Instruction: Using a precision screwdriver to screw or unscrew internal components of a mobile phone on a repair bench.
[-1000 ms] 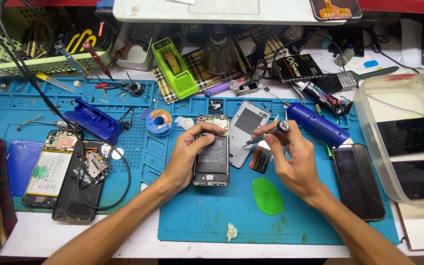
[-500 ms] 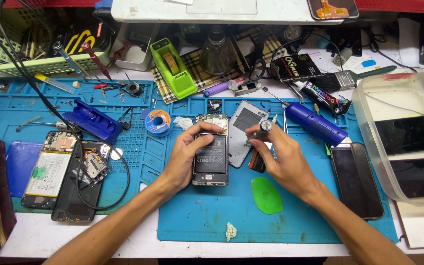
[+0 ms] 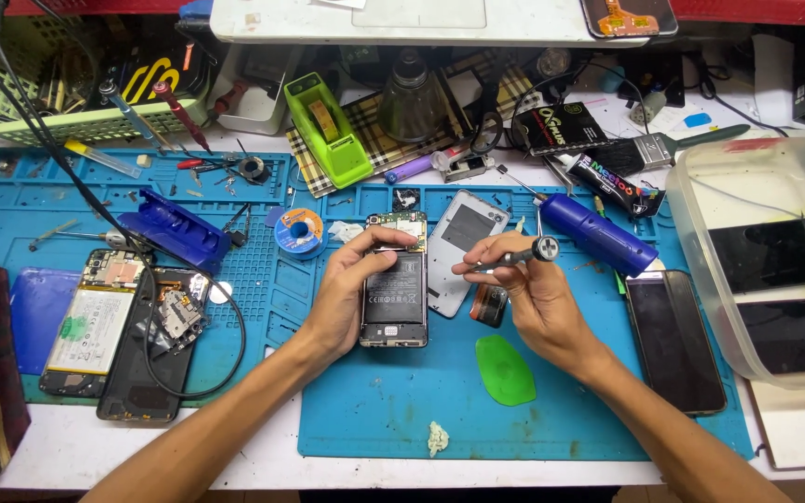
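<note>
Left grip: I'm clasping the opened phone, fingers wrapped around it.
Right grip: I'm pinching the screwdriver, just right of the phone.

Counted around the blue mat: two hands on it, left hand and right hand. One opened phone at its middle, two more left of it. One back cover above centre. One green pick low on the mat. One dark phone at its right edge, two in the tub beyond. One tape dispenser above the mat.
</note>
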